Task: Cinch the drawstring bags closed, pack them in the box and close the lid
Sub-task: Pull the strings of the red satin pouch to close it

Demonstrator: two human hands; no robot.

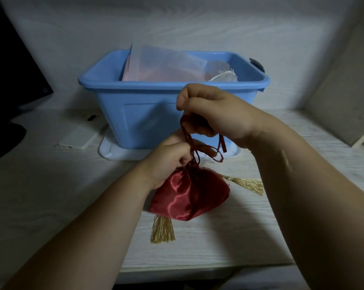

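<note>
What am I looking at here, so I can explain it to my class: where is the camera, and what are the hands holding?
No machine: one camera, worn on a person's head, looks down at their bare hands. The left hand grips the gathered neck of a red bag with gold tassels. The right hand, higher up, pinches the bag's cord in curled fingers. Behind them, on the table, stands an open blue box with packets inside, resting on a pale tray, perhaps its lid. A phone lies left of the box.
</note>
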